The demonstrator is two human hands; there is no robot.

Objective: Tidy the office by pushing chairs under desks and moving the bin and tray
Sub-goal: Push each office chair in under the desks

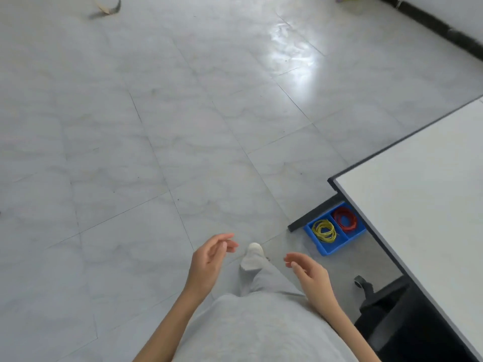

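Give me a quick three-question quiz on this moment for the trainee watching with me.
1. True or false: the blue tray sits on top of the white desk.
2. Which colour of rubber bands lies in the tray compartment nearer the desk: A) yellow, B) red, C) green?
3. What are the left hand and right hand holding?

Key:
1. False; it rests on the floor beside the desk corner.
2. B, red.
3. Nothing; both hang free with relaxed fingers, above the floor.
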